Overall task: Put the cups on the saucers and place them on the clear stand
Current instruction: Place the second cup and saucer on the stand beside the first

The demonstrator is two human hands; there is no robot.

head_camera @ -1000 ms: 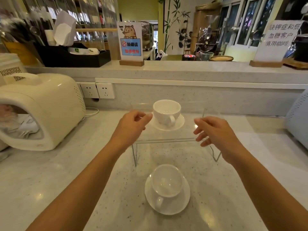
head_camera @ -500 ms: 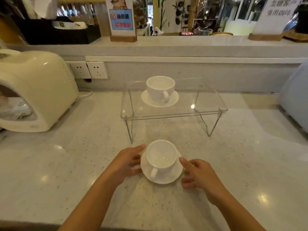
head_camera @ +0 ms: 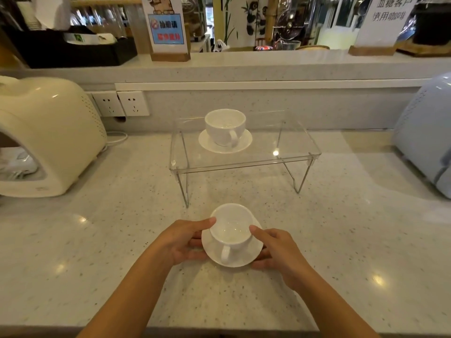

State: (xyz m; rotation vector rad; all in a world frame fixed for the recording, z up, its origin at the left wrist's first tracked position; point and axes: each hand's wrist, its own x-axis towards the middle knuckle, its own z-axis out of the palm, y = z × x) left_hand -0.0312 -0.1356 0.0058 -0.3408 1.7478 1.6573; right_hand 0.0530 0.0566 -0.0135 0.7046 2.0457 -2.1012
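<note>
A white cup (head_camera: 230,225) stands on a white saucer (head_camera: 244,258) on the counter in front of the clear stand (head_camera: 288,152). My left hand (head_camera: 183,240) grips the saucer's left edge, thumb against the cup's rim. My right hand (head_camera: 278,250) grips the saucer's right edge, thumb touching the cup's right side. A second white cup (head_camera: 224,126) sits on its own saucer (head_camera: 210,143) on top of the clear stand, left of its middle, handle pointing toward me.
A cream appliance (head_camera: 48,132) stands at the left, a pale blue one (head_camera: 424,132) at the right. Wall sockets (head_camera: 122,103) sit behind. A raised ledge carries sign holders (head_camera: 168,28) and a black tray (head_camera: 73,50).
Both hands came down from the stand to the near cup and saucer, then closed in from beside the saucer until the fingers hold its edges and the thumbs touch the cup.
</note>
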